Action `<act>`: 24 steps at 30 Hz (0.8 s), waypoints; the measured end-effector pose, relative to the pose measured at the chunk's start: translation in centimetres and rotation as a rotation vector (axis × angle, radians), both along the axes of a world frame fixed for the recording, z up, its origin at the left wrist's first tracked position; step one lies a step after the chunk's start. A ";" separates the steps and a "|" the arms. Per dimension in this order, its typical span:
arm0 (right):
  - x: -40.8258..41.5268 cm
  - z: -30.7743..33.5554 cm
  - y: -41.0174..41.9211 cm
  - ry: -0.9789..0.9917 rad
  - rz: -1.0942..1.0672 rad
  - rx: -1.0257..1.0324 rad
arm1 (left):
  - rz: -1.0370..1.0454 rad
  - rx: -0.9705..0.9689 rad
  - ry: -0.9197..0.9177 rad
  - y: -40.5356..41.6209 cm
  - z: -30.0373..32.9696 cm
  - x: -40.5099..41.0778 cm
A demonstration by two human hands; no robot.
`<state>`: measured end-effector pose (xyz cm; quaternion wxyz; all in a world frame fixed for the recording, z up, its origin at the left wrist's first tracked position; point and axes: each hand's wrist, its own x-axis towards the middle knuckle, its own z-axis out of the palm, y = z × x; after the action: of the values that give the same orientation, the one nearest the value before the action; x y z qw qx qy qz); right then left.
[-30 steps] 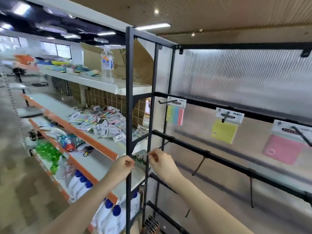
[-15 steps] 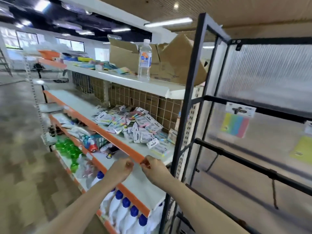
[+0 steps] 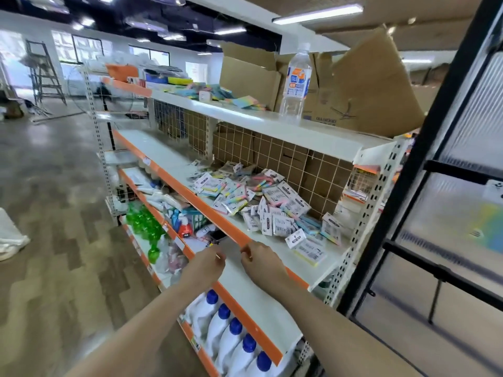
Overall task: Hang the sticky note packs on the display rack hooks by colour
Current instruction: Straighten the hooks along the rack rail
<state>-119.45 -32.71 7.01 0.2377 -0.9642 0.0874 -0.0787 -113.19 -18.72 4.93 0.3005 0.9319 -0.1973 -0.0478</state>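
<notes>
Facing the pile of sticky note packs [image 3: 261,205] now (rack [image 3: 435,170] shifted right).

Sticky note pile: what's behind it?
Behind the sticky note pile stands a white wire grid, with brown cardboard behind that. The pile hides the grid's bottom edge.
</notes>
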 end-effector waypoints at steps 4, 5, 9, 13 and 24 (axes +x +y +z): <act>4.5 0.2 -0.5 0.005 -0.016 -0.028 | -0.043 -0.013 -0.071 -1.0 0.6 3.8; 5.6 0.1 -0.9 0.004 -0.020 -0.037 | -0.049 -0.015 -0.081 -1.3 0.7 4.9; 10.1 -0.3 -2.9 0.011 -0.083 -0.022 | -0.064 -0.030 -0.080 -3.0 1.1 9.4; 14.4 -0.8 -5.4 0.058 -0.169 -0.039 | -0.053 -0.015 -0.030 -5.0 0.6 13.7; 20.4 -4.0 -9.8 0.247 -0.414 -0.045 | -0.075 -0.065 -0.039 -10.1 -1.2 20.3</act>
<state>-99.08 -42.52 2.98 0.1827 -0.9330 0.3101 -0.0092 -92.93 -28.78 3.74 0.3248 0.9144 -0.2393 -0.0341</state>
